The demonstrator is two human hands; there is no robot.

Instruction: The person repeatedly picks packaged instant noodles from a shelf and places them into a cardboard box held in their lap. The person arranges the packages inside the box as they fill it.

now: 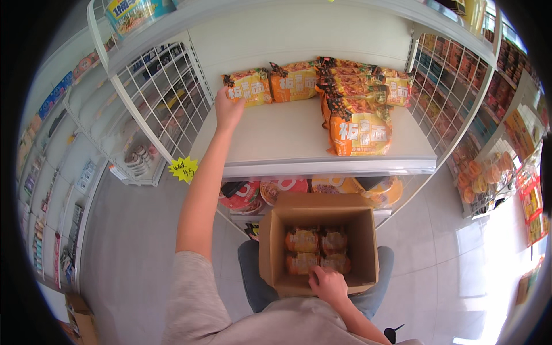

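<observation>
At the back left of the shelf board (267,133), my left hand (228,108) grips the left edge of an orange and yellow instant noodle packet (254,88), thumb in front. The packet stands against the back panel. Beside it is a second noodle packet (294,82). My right hand (328,282) is over the near side of an open cardboard box (276,241), fingers curled close to a noodle packet (336,262) inside. Whether those fingers touch or hold it is unclear. Several matching packets lie in the box in two rows.
Rows of noodle packets (360,125) stand at the shelf's right. White wire grids (166,95) close both sides. Noodle bowls (284,189) sit on the shelf below, behind the box. A yellow star-shaped price tag (184,169) hangs at the front left corner. My legs (258,276) flank the box.
</observation>
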